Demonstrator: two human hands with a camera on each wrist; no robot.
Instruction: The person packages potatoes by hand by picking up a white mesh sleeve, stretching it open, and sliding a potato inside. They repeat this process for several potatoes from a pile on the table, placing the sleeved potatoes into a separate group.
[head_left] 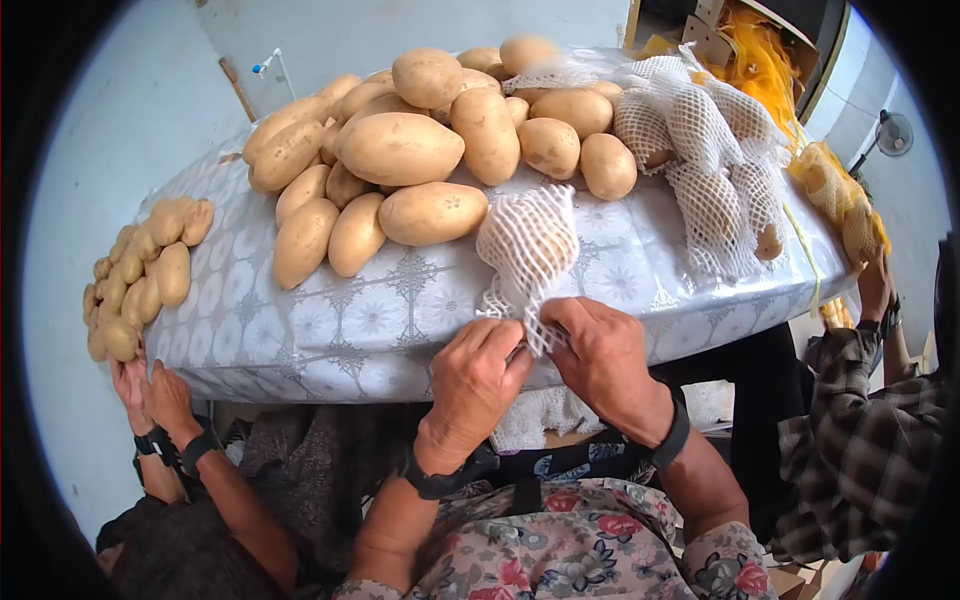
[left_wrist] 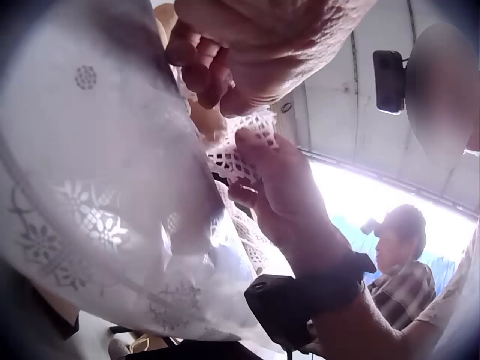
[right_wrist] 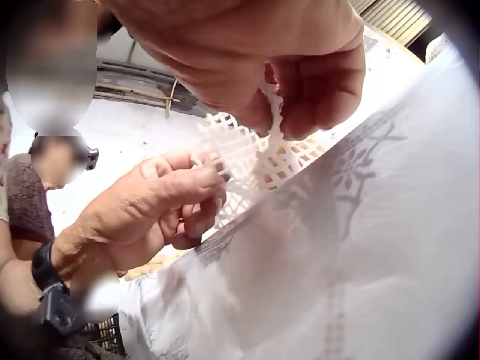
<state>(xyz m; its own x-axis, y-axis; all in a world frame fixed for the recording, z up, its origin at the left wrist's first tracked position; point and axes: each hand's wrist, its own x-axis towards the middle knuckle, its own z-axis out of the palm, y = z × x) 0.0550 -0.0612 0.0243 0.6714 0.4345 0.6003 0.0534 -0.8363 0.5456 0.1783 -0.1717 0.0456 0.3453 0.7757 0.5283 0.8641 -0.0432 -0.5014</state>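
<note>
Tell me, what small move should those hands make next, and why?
Probably knot the foam net at its near end: the left hand and right hand each pinch part of it there, and a potato already sits inside.

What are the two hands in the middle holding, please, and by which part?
The left hand and right hand pinch the loose near end of the white foam-mesh sleeve; the rounded tan potato inside lies beyond their fingers.

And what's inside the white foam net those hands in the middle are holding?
A potato: its tan skin shows through the holes in the white foam net. The left hand and right hand pinch the net's end. The potato's underside is hidden.
</note>
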